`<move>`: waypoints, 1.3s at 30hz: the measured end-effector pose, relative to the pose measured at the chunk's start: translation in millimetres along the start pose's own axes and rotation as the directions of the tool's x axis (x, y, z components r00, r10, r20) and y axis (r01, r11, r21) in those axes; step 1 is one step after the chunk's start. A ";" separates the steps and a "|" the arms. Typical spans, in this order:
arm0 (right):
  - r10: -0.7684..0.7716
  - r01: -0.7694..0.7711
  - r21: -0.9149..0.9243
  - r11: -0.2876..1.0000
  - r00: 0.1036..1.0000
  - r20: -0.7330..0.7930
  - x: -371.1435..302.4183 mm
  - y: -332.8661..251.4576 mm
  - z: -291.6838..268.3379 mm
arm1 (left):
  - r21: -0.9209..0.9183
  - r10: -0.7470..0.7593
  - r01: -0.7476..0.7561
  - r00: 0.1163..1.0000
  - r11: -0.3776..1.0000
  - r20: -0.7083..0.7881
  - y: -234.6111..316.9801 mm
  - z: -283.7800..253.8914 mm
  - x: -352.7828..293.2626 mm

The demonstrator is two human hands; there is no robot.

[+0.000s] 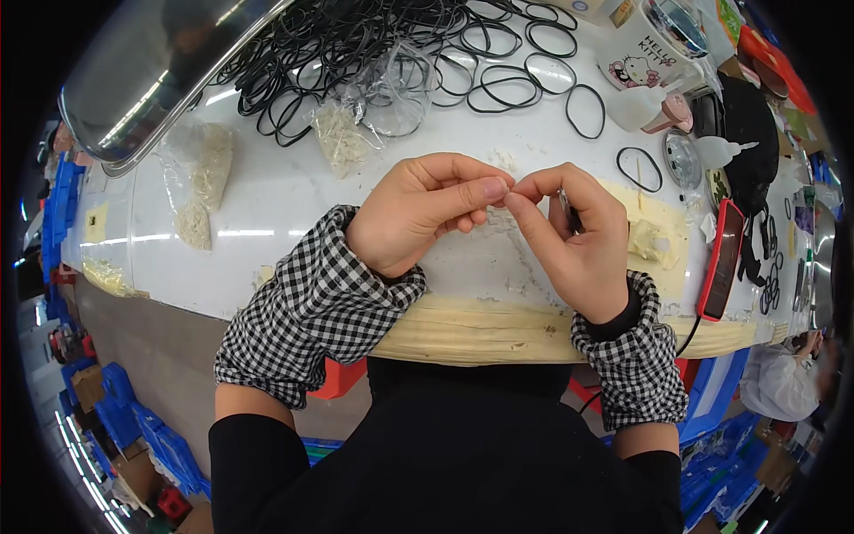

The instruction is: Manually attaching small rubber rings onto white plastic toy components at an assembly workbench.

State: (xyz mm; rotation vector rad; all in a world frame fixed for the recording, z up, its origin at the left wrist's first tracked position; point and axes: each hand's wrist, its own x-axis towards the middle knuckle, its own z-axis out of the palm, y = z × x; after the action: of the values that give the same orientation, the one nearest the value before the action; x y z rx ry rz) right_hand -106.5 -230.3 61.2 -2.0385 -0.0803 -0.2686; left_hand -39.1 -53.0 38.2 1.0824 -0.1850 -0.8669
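Note:
My left hand [416,212] and my right hand [583,236] meet above the white table [294,254], near its front edge. Thumb and forefinger of each are pinched, with the tips touching or almost touching. Whatever lies between them is too small to make out. A dark, shiny metal piece [570,212] shows among the curled fingers of my right hand; its kind is unclear. Beyond my left hand lies a clear bag of small pale pieces [340,135]. Pale crumbs [525,258] are scattered on the table below my fingers.
Black rubber rings [302,53] are heaped at the back. A metal tray [169,84] and another bag of pale pieces [211,165] are left. Rightward are crumpled yellowish tape [654,242], a red-cased phone [722,258], squeeze bottles [633,109] and a white cup [636,53].

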 end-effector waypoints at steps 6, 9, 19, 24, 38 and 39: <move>0.074 -0.075 0.119 0.990 0.997 0.009 -1.7 -0.1 0.4 | 0.110 0.060 -0.060 0.998 0.992 0.007 4.3 6.1 -3.3; 0.051 -0.050 0.105 0.993 0.999 -0.005 -1.8 -0.3 -0.8 | 0.115 0.047 -0.045 0.999 0.992 -0.011 5.6 9.6 -4.7; -0.157 0.158 0.021 0.987 0.987 -0.032 -0.1 -5.7 -3.1 | -0.063 -0.015 0.021 0.996 0.998 0.087 -2.3 6.2 -2.7; -0.212 0.215 0.039 0.976 0.975 -0.063 -2.4 -1.4 -1.1 | -0.168 -0.053 0.074 0.991 0.983 0.125 -1.8 6.6 -3.0; -0.325 0.294 -0.361 0.885 0.945 -0.028 1.7 3.1 -3.2 | -0.319 0.030 0.059 0.963 0.946 0.269 -5.8 7.9 -0.1; -0.331 0.295 -0.383 0.875 0.943 -0.030 1.3 4.9 -2.3 | -0.330 0.046 0.057 0.954 0.942 0.297 -7.2 7.0 0.0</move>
State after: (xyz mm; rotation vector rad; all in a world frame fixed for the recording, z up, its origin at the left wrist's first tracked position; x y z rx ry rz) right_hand -104.8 -234.7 58.3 -2.3857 -0.3254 -0.6260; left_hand -46.6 -59.1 35.7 0.6285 -0.2768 -1.0254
